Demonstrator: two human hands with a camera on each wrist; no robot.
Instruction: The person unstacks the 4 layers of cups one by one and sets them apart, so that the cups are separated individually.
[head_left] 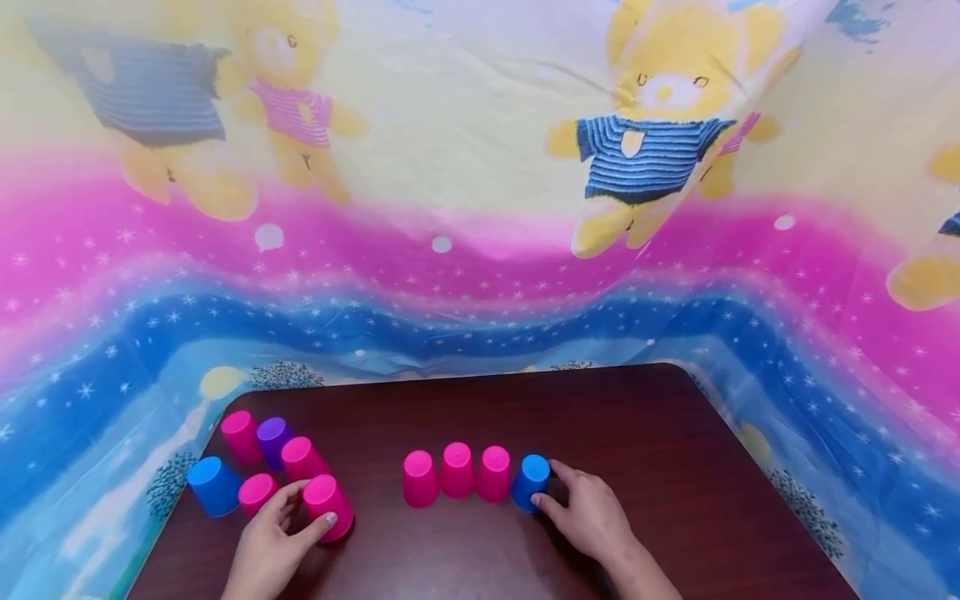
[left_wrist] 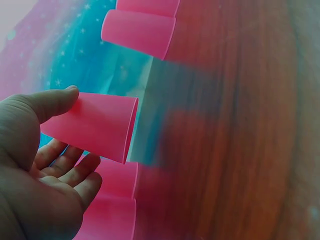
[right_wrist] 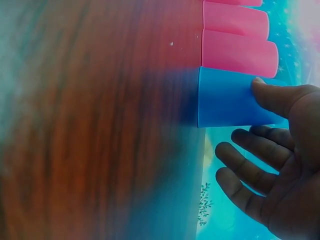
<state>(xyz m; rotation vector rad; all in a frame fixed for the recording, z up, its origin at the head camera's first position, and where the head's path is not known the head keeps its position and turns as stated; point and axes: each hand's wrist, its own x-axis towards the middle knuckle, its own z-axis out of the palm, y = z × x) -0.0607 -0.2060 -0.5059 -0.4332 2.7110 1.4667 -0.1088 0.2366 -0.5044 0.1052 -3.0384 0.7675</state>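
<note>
Between thumb and fingers, my left hand (head_left: 272,537) pinches an upside-down pink cup (head_left: 327,507) at the front of the left cluster. In the left wrist view, the rim of this pink cup (left_wrist: 97,125) is raised off the table. My right hand (head_left: 592,512) grips an upside-down blue cup (head_left: 532,482) at the right end of a row, thumb on its near side. The blue cup (right_wrist: 235,100) has its rim down on the tabletop in the right wrist view, beside a pink cup (right_wrist: 237,54). Three pink cups, the middle one (head_left: 457,471) among them, make up the rest of this row.
Around the left hand stand more upside-down cups: a blue one (head_left: 214,487), a purple one (head_left: 274,442) and several pink ones, such as the far one (head_left: 240,437). All are on a dark wooden table (head_left: 637,417). A bear-printed cloth (head_left: 465,150) hangs behind and at both sides.
</note>
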